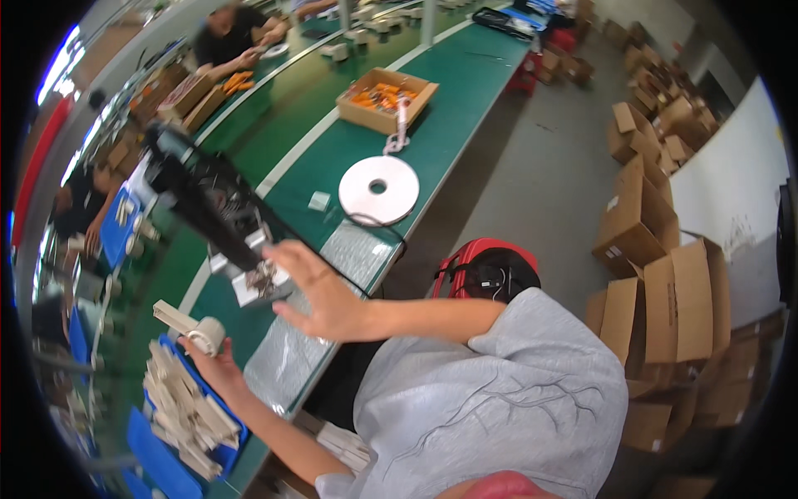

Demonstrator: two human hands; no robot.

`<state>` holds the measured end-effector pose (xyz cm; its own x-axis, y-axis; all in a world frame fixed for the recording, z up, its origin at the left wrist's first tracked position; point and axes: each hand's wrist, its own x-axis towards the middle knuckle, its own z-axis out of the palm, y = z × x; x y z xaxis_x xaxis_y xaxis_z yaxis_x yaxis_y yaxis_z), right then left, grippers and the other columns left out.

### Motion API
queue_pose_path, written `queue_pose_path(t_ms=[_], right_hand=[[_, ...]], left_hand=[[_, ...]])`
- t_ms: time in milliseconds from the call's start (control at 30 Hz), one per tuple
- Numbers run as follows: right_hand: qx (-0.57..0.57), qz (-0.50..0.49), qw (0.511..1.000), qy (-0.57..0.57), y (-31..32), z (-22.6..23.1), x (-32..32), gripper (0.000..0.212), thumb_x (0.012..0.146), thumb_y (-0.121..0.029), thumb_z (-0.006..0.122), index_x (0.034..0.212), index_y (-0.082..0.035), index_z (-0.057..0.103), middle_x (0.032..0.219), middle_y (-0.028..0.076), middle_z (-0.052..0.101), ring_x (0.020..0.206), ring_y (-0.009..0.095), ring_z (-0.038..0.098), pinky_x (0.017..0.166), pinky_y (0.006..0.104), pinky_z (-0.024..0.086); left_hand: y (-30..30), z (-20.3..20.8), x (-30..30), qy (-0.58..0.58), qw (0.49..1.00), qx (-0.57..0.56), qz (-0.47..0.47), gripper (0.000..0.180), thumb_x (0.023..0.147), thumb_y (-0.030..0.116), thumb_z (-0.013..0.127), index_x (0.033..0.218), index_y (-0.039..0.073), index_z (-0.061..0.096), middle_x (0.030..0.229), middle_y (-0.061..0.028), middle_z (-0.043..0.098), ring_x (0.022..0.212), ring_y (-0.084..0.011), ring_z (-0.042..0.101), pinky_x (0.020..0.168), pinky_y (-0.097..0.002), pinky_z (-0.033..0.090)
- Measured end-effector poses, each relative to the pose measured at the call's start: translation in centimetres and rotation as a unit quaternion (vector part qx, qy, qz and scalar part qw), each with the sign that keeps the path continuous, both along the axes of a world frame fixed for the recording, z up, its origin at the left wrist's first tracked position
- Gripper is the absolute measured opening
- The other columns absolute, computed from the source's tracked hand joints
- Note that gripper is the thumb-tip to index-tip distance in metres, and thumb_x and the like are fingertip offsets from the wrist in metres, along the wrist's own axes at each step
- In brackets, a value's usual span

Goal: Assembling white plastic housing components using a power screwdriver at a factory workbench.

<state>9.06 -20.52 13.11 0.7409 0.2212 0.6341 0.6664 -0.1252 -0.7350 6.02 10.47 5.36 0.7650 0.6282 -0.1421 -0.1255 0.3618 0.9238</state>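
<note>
My left hand [218, 368] grips a beige plastic part [206, 334] with a round cup-like end and a long straight arm. It is held over a blue bin [237, 432] heaped with beige plastic pieces [183, 407]. My right hand [320, 291] is raised with its fingers spread and holds nothing. Its fingertips are close to the black bench machine [204, 204]; whether they touch it I cannot tell. Below the machine's head sits a metal fixture [264, 281] on a light base.
A large white reel [379, 191] lies on the green table [465, 83], before a cardboard box [366, 116] of orange parts. Clear plastic wrap [291, 353] covers the near edge. Behind me are a red stool [470, 249] and cardboard boxes [636, 216]. Other people work across the line.
</note>
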Motion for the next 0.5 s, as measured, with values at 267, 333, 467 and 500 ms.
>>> queue_pose_path(t_ms=[267,333,467,500], right_hand=[[0.036,0.253,0.966,0.033,-9.1,12.8,0.8,0.04,0.085,-0.01,0.084,0.12,-0.001,0.068,0.102,0.01,0.072,0.078,0.014,0.071,0.072,0.0272,0.058],[0.057,0.323,0.942,0.077,-7.9,17.1,1.4,0.049,0.084,-0.017,0.085,0.127,-0.004,0.066,0.126,0.015,0.067,0.092,0.024,0.07,0.082,0.0398,0.057],[0.03,0.394,0.915,0.082,-12.0,16.9,3.3,0.05,0.086,-0.02,0.084,0.128,-0.003,0.063,0.126,0.015,0.066,0.088,0.023,0.069,0.079,0.0386,0.057],[0.03,0.432,0.898,0.079,-14.0,16.7,1.9,0.051,0.086,-0.02,0.083,0.129,-0.003,0.062,0.126,0.015,0.066,0.087,0.023,0.069,0.078,0.0383,0.057]], left_hand=[[9.8,-2.3,17.9,0.162,0.969,0.143,-0.12,0.061,0.093,0.067,0.063,0.124,0.014,0.068,0.109,-0.0051,0.072,0.095,-0.0203,0.069,0.074,-0.0374,0.058],[20.1,-5.6,21.2,0.172,0.907,0.359,-0.137,0.056,0.095,0.063,0.063,0.11,0.01,0.075,0.099,-0.0074,0.073,0.083,-0.0222,0.071,0.067,-0.036,0.058],[6.6,-0.5,33.1,0.33,0.823,0.431,-0.165,0.076,0.094,0.074,0.049,0.112,0.005,0.075,0.107,-0.0166,0.074,0.088,-0.028,0.074,0.079,-0.041,0.058],[8.3,-1.3,34.5,0.324,0.822,0.443,-0.152,0.08,0.09,0.077,0.051,0.112,0.004,0.076,0.11,-0.0176,0.074,0.091,-0.0298,0.075,0.083,-0.0424,0.057]])
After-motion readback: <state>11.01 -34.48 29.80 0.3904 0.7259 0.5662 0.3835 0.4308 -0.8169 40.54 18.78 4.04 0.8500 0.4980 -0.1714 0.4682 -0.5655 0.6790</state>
